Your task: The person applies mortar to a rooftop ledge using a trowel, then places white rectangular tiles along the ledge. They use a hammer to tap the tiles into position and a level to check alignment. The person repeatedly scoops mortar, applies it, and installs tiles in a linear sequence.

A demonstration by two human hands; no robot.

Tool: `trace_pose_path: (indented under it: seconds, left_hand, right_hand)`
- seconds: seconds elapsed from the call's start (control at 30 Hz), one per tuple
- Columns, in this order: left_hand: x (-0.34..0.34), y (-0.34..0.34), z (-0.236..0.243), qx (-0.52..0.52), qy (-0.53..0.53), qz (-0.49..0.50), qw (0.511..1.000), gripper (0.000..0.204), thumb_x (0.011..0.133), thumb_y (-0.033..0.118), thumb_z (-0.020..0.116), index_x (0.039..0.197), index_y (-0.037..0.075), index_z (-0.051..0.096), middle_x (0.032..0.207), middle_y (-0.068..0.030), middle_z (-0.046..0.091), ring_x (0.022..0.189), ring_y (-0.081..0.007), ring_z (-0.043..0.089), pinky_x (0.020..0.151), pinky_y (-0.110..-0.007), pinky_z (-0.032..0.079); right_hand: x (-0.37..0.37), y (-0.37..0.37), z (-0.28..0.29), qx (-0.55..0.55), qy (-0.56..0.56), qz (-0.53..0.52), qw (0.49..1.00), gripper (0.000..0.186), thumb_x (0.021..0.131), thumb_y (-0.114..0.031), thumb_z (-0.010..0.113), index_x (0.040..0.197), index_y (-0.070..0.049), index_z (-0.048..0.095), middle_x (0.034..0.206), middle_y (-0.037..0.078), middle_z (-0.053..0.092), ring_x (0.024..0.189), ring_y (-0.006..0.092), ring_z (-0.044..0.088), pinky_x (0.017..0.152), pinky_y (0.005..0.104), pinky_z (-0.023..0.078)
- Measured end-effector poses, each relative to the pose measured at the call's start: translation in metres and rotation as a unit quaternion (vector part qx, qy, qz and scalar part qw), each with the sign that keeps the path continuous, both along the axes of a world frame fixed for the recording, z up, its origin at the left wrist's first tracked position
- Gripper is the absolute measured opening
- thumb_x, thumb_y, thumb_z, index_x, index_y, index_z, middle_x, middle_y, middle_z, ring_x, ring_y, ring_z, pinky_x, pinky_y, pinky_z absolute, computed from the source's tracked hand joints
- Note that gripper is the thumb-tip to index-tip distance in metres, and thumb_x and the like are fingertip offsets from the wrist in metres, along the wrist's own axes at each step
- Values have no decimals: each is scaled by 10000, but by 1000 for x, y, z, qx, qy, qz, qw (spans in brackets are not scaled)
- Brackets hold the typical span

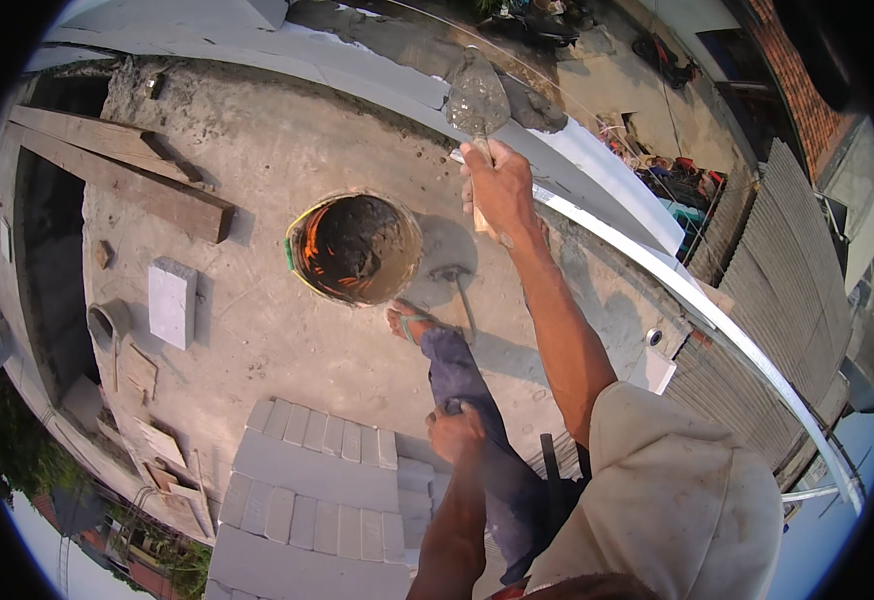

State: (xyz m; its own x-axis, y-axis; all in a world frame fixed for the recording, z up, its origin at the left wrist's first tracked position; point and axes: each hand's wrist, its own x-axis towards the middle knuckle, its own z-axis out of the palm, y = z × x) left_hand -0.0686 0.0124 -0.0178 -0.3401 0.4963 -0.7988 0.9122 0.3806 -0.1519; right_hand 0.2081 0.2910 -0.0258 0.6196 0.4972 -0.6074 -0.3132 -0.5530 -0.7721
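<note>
My right hand [497, 190] grips the wooden handle of a mortar-coated trowel [477, 95], its blade held out over the edge of the concrete surface. Left of it stands a bucket [402, 250] with grey wet mortar and an orange-streaked inner wall. My left hand [457, 430] is closed on my dark trouser leg [452, 365] near the knee. Below the bucket is my foot [407, 322] in a green sandal, beside a thin-handled tool [462, 305] lying on the floor. Stacked pale grey blocks [312, 460] sit left of my left forearm.
A single block [172, 300], wooden beams [157, 190], a pipe piece [107, 330] and board scraps [162, 440] lie at left, near a dark opening [52, 260]. A white curved edge [687, 280] runs along the right, above a drop with corrugated roofing [767, 270] below.
</note>
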Motion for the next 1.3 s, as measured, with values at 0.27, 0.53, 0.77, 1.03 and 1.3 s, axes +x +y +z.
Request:
trace_pose_path:
  seconds: [0.27, 0.53, 0.77, 1.03, 1.3]
  left_hand:
    - [0, 5, 2, -6, -7, -6, 1000, 524, 903, 384, 700, 1275, 14, 676, 1319, -205, 638, 1188, -399, 647, 1011, -490, 531]
    - [-3, 3, 1, -4, -13, -22, 1000, 535, 901, 392, 705, 1279, 14, 678, 1290, -203, 650, 1165, -396, 661, 1001, -488, 535]
    - [-3, 1, 0, 16, -15, -23, 999, 533, 891, 379, 716, 1276, 12, 679, 1279, -207, 652, 1155, -407, 662, 987, -496, 541]
    - [-3, 2, 3, 6, -28, -17, 999, 534, 898, 378, 698, 1287, 13, 673, 1263, -214, 660, 1165, -402, 656, 1011, -480, 529]
    - [-7, 12, -1, -45, -5, 13, 999, 559, 904, 409, 671, 1344, 65, 644, 1371, -172, 609, 1246, -366, 619, 1031, -486, 514]
  right_hand:
    - [23, -78, 5, -84, -108, -1, 991, 287, 1034, -264, 656, 950, 6, 604, 703, 63, 594, 530, 138, 582, 452, 310, 480]
    - [27, -143, 3, -27, 1, -123, 992, 223, 1059, -239, 630, 1024, -19, 616, 824, 49, 613, 517, 104, 542, 429, 289, 440]
    - [4, -159, -27, 85, 58, -254, 962, 350, 1077, -337, 612, 1162, 1, 647, 805, 32, 590, 521, 113, 557, 434, 284, 455]
    - [-68, -209, -29, 16, 93, -195, 976, 401, 1091, -345, 595, 1285, 4, 629, 746, 27, 559, 488, 124, 546, 402, 300, 441]
    - [-106, -133, -125, -138, -171, 456, 863, 342, 957, -247, 669, 1181, 12, 670, 1097, 266, 734, 1095, 475, 690, 941, 549, 538]
